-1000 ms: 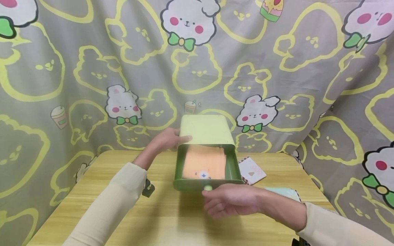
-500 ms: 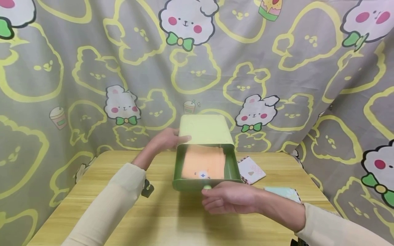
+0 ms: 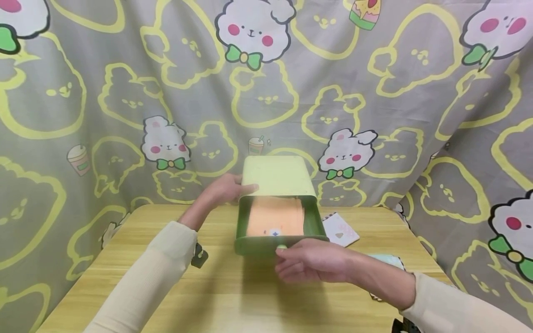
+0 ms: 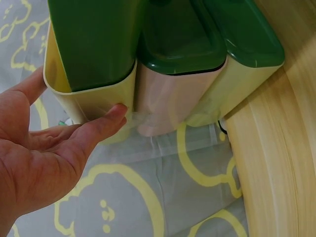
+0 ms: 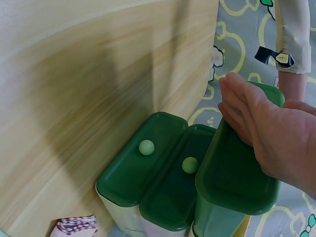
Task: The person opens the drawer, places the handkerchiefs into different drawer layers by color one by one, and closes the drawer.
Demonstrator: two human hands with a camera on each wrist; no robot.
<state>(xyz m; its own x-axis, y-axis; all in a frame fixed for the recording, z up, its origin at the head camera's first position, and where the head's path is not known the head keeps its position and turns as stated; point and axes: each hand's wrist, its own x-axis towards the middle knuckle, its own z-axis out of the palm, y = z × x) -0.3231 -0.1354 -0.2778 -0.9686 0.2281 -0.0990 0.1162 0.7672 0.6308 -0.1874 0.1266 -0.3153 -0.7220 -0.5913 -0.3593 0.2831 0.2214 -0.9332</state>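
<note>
Drawer [image 3: 256, 246] partway out of its case [image 3: 279, 173]
Hands apart: left hand [image 3: 224, 188] grips the case, likely bracing it; right hand [image 3: 314, 261] meets the knob [image 3: 281, 247], whether pinching I cannot tell.

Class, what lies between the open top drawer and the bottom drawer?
The left wrist view shows a green middle drawer in a pink casing between the top drawer and bottom drawer.
</note>
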